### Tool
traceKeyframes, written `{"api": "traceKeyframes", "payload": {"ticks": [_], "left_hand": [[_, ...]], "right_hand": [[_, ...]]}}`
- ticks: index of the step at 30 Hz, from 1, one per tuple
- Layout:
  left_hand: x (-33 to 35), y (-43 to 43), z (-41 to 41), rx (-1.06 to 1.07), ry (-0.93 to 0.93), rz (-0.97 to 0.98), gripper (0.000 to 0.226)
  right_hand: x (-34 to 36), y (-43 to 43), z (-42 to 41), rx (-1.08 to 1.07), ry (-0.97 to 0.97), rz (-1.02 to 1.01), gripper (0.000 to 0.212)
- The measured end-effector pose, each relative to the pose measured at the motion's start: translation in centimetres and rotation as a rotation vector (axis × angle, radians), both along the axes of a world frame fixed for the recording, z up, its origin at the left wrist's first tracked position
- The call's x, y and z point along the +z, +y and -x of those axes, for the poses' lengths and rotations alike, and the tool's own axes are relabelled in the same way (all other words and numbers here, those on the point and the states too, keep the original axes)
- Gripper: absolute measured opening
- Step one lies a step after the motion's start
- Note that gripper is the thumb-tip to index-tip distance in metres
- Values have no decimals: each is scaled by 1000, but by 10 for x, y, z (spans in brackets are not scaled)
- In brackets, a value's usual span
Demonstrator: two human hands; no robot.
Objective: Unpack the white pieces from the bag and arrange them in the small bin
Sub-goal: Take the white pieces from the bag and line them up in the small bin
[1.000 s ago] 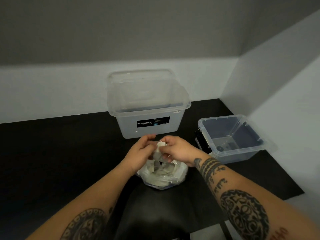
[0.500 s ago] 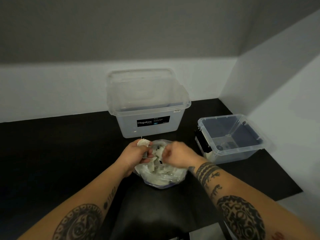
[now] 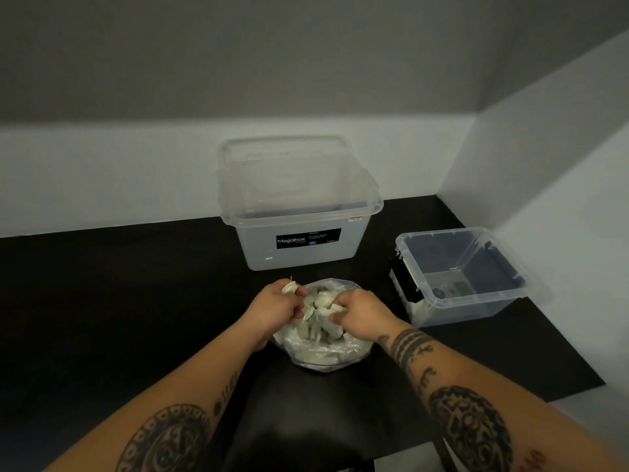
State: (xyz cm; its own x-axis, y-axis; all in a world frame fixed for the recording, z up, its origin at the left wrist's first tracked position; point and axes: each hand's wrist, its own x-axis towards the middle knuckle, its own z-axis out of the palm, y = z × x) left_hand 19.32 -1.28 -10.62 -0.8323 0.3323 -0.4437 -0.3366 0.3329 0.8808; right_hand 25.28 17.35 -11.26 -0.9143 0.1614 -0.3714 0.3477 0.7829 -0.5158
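Findings: against 1 s ago, the hands have parted and the bag (image 3: 323, 356) mouth stands open, so unpacking is only starting. The left hand (image 3: 274, 310) grips the bag's left rim with curled fingers. The right hand (image 3: 362, 316) curls its fingers into the white pieces (image 3: 321, 301), all heaped inside the bag. The small bin (image 3: 503, 303), well right, shows 1 dark round item and no white pieces. The large bin's (image 3: 299, 216) contents are not discernible.

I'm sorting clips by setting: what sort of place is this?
Probably a bare, staged work booth, not a home: plain partition walls enclose a black tabletop holding a large clear bin, a small bin and a bag of white pieces.
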Motion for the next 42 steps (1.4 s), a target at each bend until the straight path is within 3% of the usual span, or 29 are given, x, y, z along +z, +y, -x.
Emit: {"api": "traceKeyframes", "payload": {"ticks": [4,8,11,19,24,35,42], "left_hand": [[3,2,2,86,-63,-115,20],[8,9,-1,67,-87,-134,19],[12,13,-7,-13,-223,-309,28],[16,18,-15,-41,-98,-289,24],[17,18,-14,57,-177,-437,28],[21,13,-16,27,-247,-492,27],[16,17,-10,167,-109,-441,35]], "right_hand": [[19,2,-4,-192,-8,508,11],[28,4,-7,-279,10,741,14],[32,4,-8,-341,47,898,21],[36,3,-9,-456,203,1024,26],[34,1,-12,-587,292,1195,34],[38,2,-12,-550,315,974,10],[45,5,-10,-662,357,1235,27]]}}
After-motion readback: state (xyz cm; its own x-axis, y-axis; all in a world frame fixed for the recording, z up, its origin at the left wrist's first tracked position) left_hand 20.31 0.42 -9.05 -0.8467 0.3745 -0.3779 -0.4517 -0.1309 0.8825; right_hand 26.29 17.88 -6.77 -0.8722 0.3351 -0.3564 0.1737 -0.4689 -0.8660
